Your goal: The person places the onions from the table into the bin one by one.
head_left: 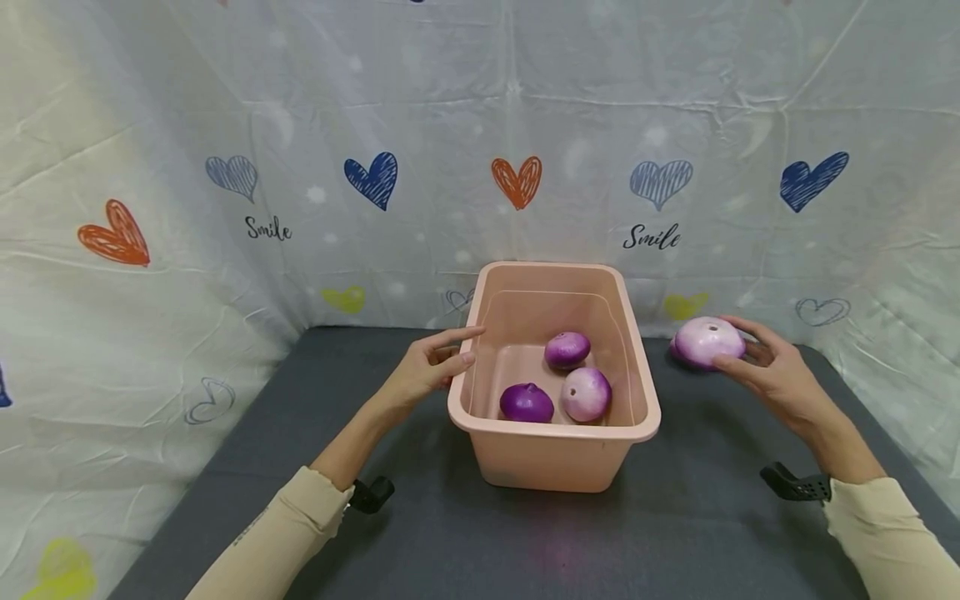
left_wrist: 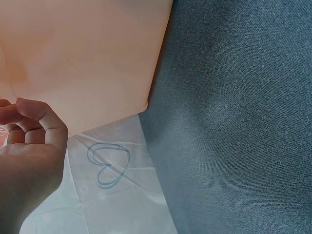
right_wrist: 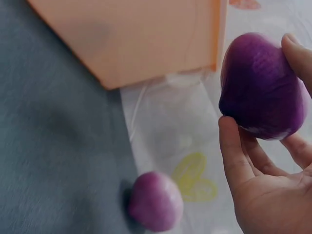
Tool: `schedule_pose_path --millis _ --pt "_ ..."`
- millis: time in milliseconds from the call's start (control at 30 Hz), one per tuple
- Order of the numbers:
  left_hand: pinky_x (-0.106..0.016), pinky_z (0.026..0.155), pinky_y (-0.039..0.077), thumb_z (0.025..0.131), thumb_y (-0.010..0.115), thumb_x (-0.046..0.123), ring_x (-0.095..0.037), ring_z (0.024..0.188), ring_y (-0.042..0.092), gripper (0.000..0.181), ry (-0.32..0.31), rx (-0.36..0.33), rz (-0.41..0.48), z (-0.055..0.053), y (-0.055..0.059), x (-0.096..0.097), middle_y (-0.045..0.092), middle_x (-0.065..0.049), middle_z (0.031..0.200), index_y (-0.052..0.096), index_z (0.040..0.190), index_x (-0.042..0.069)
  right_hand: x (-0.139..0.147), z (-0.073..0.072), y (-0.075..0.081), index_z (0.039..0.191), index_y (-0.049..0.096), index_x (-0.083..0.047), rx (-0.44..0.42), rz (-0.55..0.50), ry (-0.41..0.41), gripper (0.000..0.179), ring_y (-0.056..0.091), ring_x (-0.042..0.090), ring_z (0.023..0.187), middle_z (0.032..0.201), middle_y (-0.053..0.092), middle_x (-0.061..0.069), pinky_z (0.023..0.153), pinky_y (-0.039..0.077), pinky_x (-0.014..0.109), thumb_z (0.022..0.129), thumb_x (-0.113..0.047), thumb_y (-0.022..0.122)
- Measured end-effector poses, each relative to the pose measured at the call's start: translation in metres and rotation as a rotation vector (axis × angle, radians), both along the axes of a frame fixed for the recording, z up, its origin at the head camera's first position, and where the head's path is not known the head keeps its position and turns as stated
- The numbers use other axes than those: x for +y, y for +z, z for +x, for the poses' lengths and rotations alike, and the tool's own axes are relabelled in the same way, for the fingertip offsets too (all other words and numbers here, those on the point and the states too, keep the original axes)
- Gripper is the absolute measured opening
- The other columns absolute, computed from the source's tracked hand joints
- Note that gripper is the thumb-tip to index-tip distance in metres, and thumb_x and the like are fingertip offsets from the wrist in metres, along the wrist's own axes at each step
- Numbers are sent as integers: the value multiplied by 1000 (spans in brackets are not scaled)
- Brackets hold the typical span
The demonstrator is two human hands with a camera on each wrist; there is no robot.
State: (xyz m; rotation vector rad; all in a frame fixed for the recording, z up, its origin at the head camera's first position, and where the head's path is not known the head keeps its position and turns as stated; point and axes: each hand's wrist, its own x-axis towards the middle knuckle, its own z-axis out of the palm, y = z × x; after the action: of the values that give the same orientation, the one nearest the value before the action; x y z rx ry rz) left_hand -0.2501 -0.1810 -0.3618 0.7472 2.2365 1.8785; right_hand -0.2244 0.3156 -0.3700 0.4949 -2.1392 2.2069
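Note:
My right hand [head_left: 780,375] grips a red onion [right_wrist: 263,87] between thumb and fingers, in the air right of a peach plastic bin [head_left: 555,458]. Below and behind it, another red onion [right_wrist: 156,201] sits on the dark cloth, mostly hidden in the head view. Inside the bin lie three red onions: one toward the back [head_left: 567,350], a dark one [head_left: 527,403] at front left and a paler one [head_left: 587,394] beside it. My left hand [head_left: 423,367] is at the bin's left rim, fingers loosely bent; whether they touch it I cannot tell.
Dark grey cloth [head_left: 555,542] covers the table around the bin. Close behind the bin hangs a pale curtain [head_left: 450,125] printed with hearts, and it also runs along both sides. A black strap [head_left: 795,483] is on the right wrist.

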Motion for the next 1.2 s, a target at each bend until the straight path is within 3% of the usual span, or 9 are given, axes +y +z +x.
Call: schedule_pose_path --millis 300,467,633,867,1033,1200 --pt "-37 69 58 101 65 21 -26 86 66 49 0 5 6 0 0 1 68 -18 113 55 149 14 -26 -9 26 149 46 -14 28 13 -30 55 50 18 121 141 42 12 91 49 21 99 0 65" --pt "-35 67 57 101 66 21 -24 80 65 49 2 3 2 0 0 1 68 -19 110 56 148 13 -39 -16 40 149 47 -13 72 29 -4 56 48 24 122 143 41 14 91 51 24 98 1 64" --pt "-38 69 58 101 66 21 -26 84 66 49 6 -5 0 0 1 1 67 -19 112 56 148 14 -54 -20 50 149 48 -12 129 76 14 58 52 25 120 142 46 14 89 53 27 97 1 67" --pt "-40 72 58 101 66 23 -30 95 67 49 4 -18 -5 -1 1 1 67 -18 118 55 149 16 -74 -24 59 149 48 -10 174 96 48 60 56 26 120 142 47 17 89 53 30 94 4 69" --pt "-39 72 58 101 66 23 -28 92 66 49 4 -21 -5 -1 1 0 67 -18 117 55 149 16 -86 -29 62 150 48 -11 188 141 53 62 56 28 121 143 47 17 89 54 32 94 1 70" --pt "-39 71 58 101 66 22 -28 90 66 49 4 -28 -1 0 0 0 67 -18 117 55 149 16 -95 -32 60 149 49 -11 226 102 115 62 58 29 119 142 48 18 89 54 35 93 5 69"
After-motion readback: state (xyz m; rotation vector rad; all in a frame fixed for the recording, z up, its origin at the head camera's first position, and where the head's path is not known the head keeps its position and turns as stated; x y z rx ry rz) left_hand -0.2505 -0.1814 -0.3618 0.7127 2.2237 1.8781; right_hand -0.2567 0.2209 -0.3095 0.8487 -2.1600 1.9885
